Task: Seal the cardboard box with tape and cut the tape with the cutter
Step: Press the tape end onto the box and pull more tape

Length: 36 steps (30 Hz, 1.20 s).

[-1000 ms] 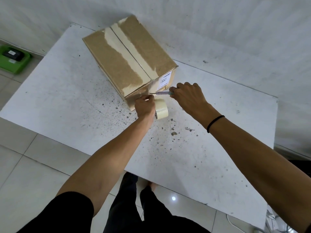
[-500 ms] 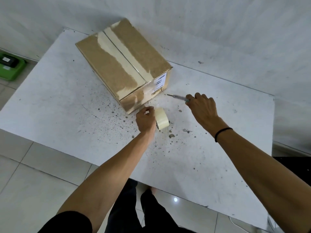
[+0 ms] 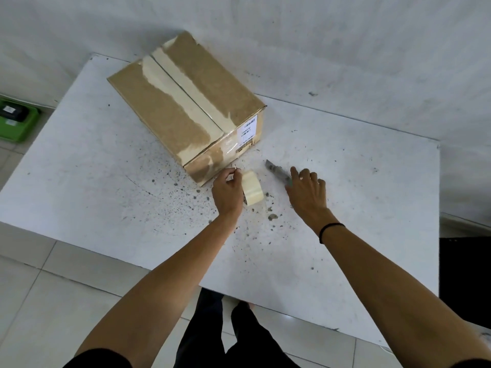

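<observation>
A brown cardboard box (image 3: 170, 107) stands on the white table (image 3: 106, 187), with pale tape running along its top seam and down its near end. Just in front of the box's near corner, my left hand (image 3: 227, 192) grips a roll of pale tape (image 3: 252, 187) that rests near the tabletop. To the right, my right hand (image 3: 307, 193) lies low over the table with its fingers spread over the handle of a cutter (image 3: 277, 171). The cutter's blade points toward the box, and it appears to lie on the table.
A green device (image 3: 16, 119) sits on the tiled floor at the far left. A grey wall runs behind the table. The table's near edge crosses below my forearms, and dark specks dot its surface around my hands.
My right hand has drawn the cutter back from the box's end and lowered it to the table. My left hand has pulled the tape roll away from the box.
</observation>
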Each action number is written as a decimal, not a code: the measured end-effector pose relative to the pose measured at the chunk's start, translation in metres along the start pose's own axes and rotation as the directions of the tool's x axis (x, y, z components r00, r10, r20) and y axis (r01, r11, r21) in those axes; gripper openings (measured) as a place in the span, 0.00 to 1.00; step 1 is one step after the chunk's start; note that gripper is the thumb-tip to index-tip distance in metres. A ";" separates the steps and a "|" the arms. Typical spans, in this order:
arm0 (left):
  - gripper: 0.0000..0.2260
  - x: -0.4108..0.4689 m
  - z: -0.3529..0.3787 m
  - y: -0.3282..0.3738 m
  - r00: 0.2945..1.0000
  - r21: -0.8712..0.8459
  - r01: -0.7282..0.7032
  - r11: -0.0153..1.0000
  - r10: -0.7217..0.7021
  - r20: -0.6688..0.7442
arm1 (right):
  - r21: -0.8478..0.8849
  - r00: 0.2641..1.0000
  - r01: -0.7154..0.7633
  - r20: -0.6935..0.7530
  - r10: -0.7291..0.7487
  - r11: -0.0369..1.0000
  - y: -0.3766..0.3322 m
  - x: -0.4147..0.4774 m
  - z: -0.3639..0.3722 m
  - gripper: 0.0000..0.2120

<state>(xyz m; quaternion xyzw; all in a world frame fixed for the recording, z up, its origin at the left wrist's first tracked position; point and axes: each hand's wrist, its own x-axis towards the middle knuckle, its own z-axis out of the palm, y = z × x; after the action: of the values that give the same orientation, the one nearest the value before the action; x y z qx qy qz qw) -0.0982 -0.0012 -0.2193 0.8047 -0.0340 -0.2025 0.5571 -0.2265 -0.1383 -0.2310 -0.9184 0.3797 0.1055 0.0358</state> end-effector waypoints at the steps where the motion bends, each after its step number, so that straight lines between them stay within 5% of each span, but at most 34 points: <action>1: 0.04 0.001 -0.001 -0.001 1.000 0.012 -0.009 1.000 0.009 0.004 | 0.153 0.999 -0.021 -0.022 0.024 0.988 -0.006 0.004 -0.007 0.21; 3: 0.04 0.002 -0.002 -0.003 1.000 0.027 -0.016 1.000 0.016 0.018 | 0.543 0.995 -0.095 0.017 0.102 0.834 -0.024 0.016 -0.025 0.17; 5: 0.05 0.004 -0.006 -0.006 0.999 0.016 0.006 1.000 -0.007 0.035 | 0.816 0.982 -0.177 0.110 0.152 0.550 -0.049 0.030 -0.043 0.12; 9: 0.06 0.004 -0.020 -0.008 0.998 -0.003 0.017 1.000 -0.016 0.060 | 0.925 0.934 -0.356 0.347 0.090 0.133 -0.099 0.047 -0.064 0.09; 12: 0.08 0.006 -0.031 -0.007 0.998 -0.009 0.008 1.000 -0.007 0.061 | 0.906 0.906 -0.422 0.421 0.047 0.011 -0.120 0.048 -0.064 0.11; 18: 0.08 0.005 -0.049 -0.009 0.998 0.028 -0.004 1.000 0.002 0.068 | 0.899 0.890 -0.428 0.400 0.220 0.095 -0.135 0.050 -0.059 0.12; 21: 0.08 0.007 -0.057 -0.015 0.998 0.033 -0.013 0.999 0.011 0.058 | 0.927 0.903 -0.304 0.207 0.377 0.218 -0.140 0.038 -0.068 0.10; 25: 0.07 0.007 -0.062 -0.017 0.998 0.030 -0.039 0.999 0.038 0.043 | 0.944 0.947 -0.117 0.013 0.320 0.307 -0.173 0.012 -0.083 0.29; 30: 0.11 0.014 -0.075 -0.020 0.993 -0.017 0.094 0.995 -0.092 0.070 | 0.950 0.969 -0.203 0.161 0.188 0.235 -0.199 -0.003 -0.082 0.31; 36: 0.07 0.013 -0.097 -0.028 1.000 0.094 -0.008 0.995 0.011 -0.025 | 0.929 0.948 -0.306 0.279 0.151 0.208 -0.201 -0.007 -0.074 0.34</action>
<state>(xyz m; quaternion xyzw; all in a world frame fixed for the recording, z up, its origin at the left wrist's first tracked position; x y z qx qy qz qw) -0.0553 0.0909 -0.2194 0.8324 -0.0403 -0.1879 0.5198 -0.0770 -0.0018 -0.1600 -0.6268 0.4921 -0.0870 0.5979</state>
